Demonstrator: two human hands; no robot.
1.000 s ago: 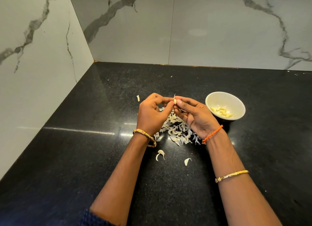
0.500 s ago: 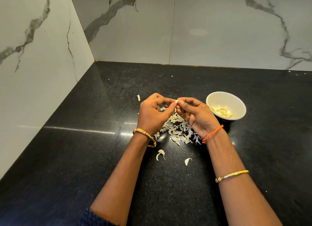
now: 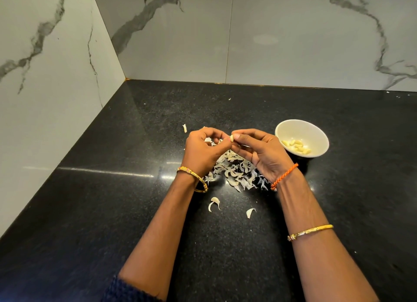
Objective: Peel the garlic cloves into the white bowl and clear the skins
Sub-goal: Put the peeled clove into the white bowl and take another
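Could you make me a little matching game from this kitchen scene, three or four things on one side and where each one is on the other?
Things:
1. garlic clove
2. peeled cloves
3. pile of skins
4. orange thread band

Places:
A. on the black counter, beneath the hands
B. pinched between the left hand and the right hand
C. round the right wrist
D. inside the white bowl

Pairs: 1-B, 2-D, 3-A, 4-C
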